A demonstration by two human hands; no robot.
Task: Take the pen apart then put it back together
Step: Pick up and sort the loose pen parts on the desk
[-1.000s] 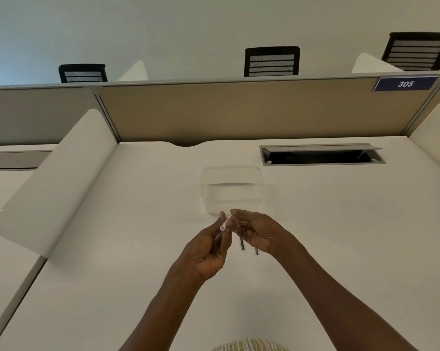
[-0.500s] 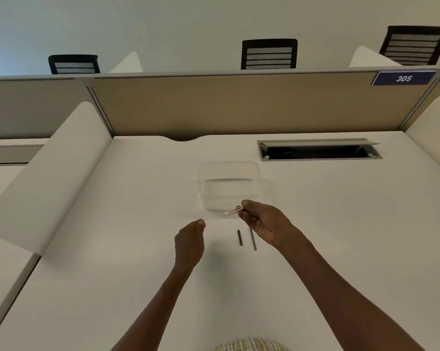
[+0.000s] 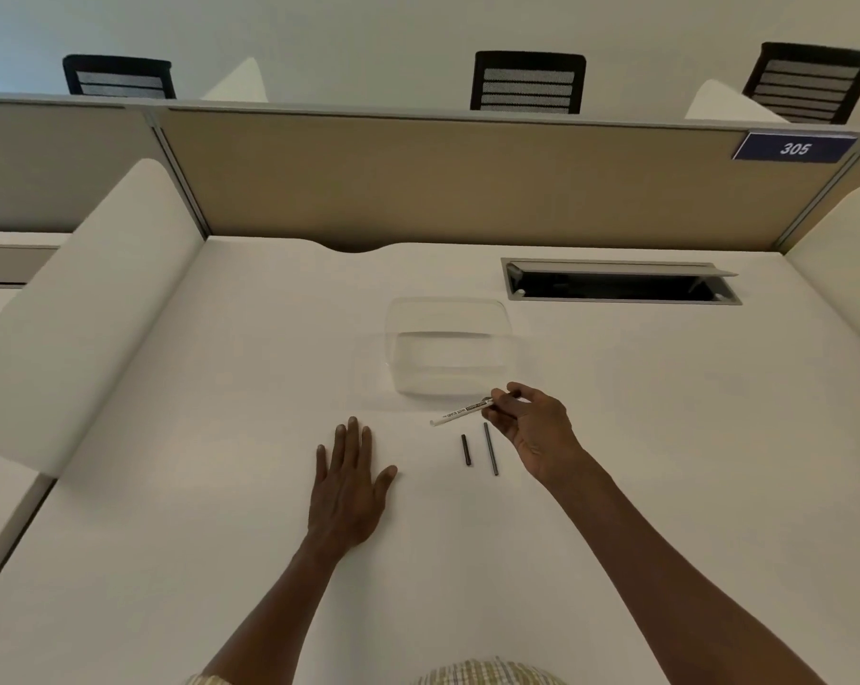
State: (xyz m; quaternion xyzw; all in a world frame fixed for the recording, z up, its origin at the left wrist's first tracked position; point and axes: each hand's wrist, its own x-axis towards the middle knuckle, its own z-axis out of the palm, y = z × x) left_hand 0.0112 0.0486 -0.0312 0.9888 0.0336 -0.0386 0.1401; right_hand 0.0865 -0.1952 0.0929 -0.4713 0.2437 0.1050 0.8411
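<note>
Pen barrel (image 3: 460, 412), white with printed label, sits pinched at one end in your right hand (image 3: 529, 425), held low over the desk (image 3: 170, 487), open end pointing left. Two dark parts lie just below it, side by side and apart: short piece (image 3: 465, 449), longer rod (image 3: 490, 448). Your left hand (image 3: 348, 482) rests flat, fingers straight, holding nothing. Judgement: disassembly looks complete or nearly so. Next move likely needs the left hand to lift the rod and align it with the barrel's open end.

white pen barrel (image 3: 462, 412), dark refill (image 3: 490, 448), beige partition (image 3: 418, 185)
</note>
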